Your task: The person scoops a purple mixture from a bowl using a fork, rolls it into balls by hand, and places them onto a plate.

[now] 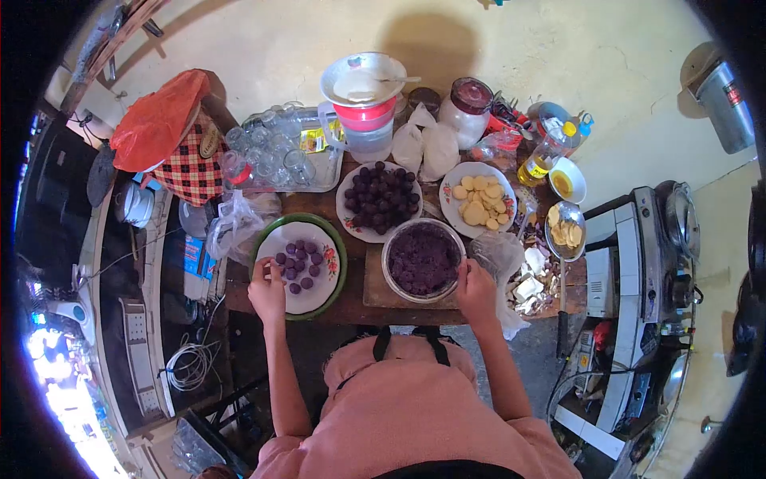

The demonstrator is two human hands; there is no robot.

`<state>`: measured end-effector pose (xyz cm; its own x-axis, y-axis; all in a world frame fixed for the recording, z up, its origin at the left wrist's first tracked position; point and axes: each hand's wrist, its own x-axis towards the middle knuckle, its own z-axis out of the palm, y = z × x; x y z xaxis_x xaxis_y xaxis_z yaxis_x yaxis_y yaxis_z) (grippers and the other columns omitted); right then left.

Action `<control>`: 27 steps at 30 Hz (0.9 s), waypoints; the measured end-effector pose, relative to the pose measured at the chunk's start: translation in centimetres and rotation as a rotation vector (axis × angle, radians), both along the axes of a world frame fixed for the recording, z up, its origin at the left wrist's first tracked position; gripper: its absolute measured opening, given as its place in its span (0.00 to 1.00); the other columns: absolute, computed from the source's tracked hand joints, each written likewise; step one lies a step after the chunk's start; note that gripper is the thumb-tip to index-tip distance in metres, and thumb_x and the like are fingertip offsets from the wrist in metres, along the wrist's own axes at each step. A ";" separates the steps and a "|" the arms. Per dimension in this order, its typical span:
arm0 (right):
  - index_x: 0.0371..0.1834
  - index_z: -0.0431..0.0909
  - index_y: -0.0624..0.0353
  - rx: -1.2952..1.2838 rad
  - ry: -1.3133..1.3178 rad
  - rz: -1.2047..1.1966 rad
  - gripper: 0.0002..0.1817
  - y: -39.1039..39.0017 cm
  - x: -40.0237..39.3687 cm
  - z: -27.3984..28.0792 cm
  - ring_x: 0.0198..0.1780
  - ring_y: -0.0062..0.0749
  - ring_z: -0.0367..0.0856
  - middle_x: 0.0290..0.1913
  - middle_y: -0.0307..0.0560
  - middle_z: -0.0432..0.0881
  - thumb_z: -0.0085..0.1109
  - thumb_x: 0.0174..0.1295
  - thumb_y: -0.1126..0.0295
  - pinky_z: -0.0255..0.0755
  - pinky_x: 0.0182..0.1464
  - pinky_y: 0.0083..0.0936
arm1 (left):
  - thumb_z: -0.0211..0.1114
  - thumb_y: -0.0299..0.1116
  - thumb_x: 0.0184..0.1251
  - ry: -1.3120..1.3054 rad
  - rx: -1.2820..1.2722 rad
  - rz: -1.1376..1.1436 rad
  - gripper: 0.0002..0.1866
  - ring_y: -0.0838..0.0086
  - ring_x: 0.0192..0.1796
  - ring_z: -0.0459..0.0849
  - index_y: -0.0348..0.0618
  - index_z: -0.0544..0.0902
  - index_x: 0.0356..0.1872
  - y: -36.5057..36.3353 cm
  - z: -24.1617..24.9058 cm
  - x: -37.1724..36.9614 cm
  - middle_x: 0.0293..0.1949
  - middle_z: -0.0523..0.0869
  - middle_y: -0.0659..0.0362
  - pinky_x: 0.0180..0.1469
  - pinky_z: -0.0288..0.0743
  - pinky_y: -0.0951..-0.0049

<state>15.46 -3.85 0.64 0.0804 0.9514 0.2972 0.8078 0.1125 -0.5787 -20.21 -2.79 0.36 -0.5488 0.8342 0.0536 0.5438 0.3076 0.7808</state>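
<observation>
My left hand is at the left rim of a white flowered plate that sits on a green-rimmed tray. Several small purple balls lie on that plate; a ball seems to be by my fingertips, which are pressed together. My right hand has its fingers at the right edge of a metal bowl filled with purple mash. Under the bowl is a wooden board. Behind stand a plate of dark purple balls and a plate of yellow slices.
Glasses on a metal tray stand at the back left. A pitcher carries a bowl of white powder. Plastic bags, an oil bottle, a strainer with slices and peelings are on the right.
</observation>
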 end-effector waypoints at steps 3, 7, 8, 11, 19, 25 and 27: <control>0.29 0.71 0.65 -0.045 0.104 -0.089 0.14 -0.6 -0.7 -1.7 0.27 0.51 0.75 0.24 0.56 0.76 0.42 0.67 0.67 0.67 0.31 0.39 | 0.54 0.37 0.66 -0.011 0.017 -0.011 0.12 0.78 0.21 0.81 0.39 0.78 0.43 0.2 0.3 0.3 0.28 0.84 0.56 0.21 0.69 0.78; 0.27 0.72 0.65 0.006 0.264 -0.249 0.17 -2.5 -0.4 -4.4 0.26 0.49 0.75 0.22 0.55 0.76 0.40 0.68 0.65 0.66 0.29 0.37 | 0.54 0.36 0.66 -0.016 0.012 -0.005 0.12 0.78 0.22 0.81 0.39 0.78 0.43 0.3 0.2 0.6 0.28 0.84 0.56 0.22 0.70 0.77; 0.28 0.73 0.65 -0.018 0.309 -0.284 0.17 -2.9 -0.1 -4.9 0.27 0.50 0.76 0.23 0.56 0.76 0.40 0.68 0.65 0.66 0.30 0.38 | 0.54 0.36 0.66 -0.013 0.013 -0.008 0.12 0.78 0.22 0.81 0.39 0.78 0.43 0.4 -0.1 0.6 0.28 0.84 0.56 0.22 0.70 0.77; 0.27 0.74 0.65 0.049 0.360 -0.281 0.19 -3.4 0.6 -6.4 0.23 0.39 0.76 0.21 0.50 0.76 0.40 0.69 0.63 0.65 0.26 0.32 | 0.55 0.36 0.66 0.041 0.020 -0.056 0.12 0.78 0.21 0.80 0.39 0.78 0.42 0.8 -0.9 0.8 0.27 0.84 0.56 0.22 0.70 0.77; 0.28 0.72 0.60 -0.142 0.866 -0.397 0.18 -2.5 0.1 -6.1 0.20 0.17 0.69 0.20 0.39 0.74 0.41 0.70 0.60 0.61 0.23 0.16 | 0.51 0.46 0.65 0.236 -0.230 -0.498 0.16 0.54 0.33 0.83 0.46 0.79 0.38 0.3 -1.0 8.1 0.28 0.84 0.50 0.36 0.74 0.57; 0.28 0.71 0.60 -0.143 1.001 -0.454 0.17 -1.7 0.2 -7.2 0.19 0.18 0.69 0.19 0.40 0.75 0.42 0.69 0.59 0.63 0.22 0.16 | 0.51 0.49 0.65 0.151 -0.485 -0.721 0.18 0.49 0.35 0.81 0.44 0.79 0.36 -0.1 -5.8 12.6 0.30 0.83 0.47 0.37 0.74 0.53; 0.28 0.71 0.60 -0.155 1.080 -0.475 0.18 -1.8 0.1 -7.7 0.19 0.18 0.70 0.19 0.41 0.75 0.42 0.69 0.59 0.63 0.22 0.16 | 0.52 0.49 0.65 0.110 -0.425 -0.734 0.18 0.49 0.35 0.81 0.44 0.79 0.37 0.2 -6.1 12.5 0.30 0.83 0.47 0.37 0.74 0.53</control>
